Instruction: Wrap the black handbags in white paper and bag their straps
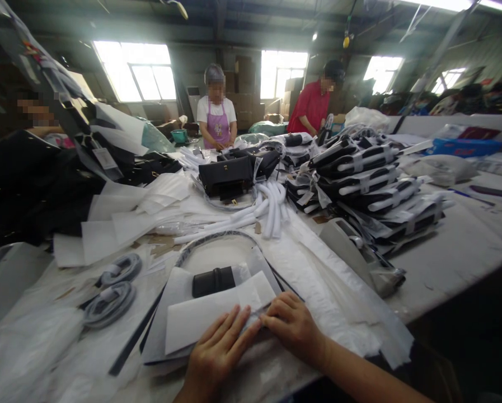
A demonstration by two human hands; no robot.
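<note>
Bag [156, 342] partway covered, I judge; handle [219, 234] wrapped, white sheet [192, 320] across front, black tab [212, 281] exposed; left hand [217, 355] fingers slightly apart; right hand [295, 324] fingers curled, grip unclear.

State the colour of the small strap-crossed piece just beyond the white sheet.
The piece is black, best seen in the head view.

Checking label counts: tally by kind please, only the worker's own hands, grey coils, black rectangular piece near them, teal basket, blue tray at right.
Own hands, left hand and right hand: 2
Grey coils: 2
Black rectangular piece: 1
Teal basket: 1
Blue tray: 1
Total: 7
</note>
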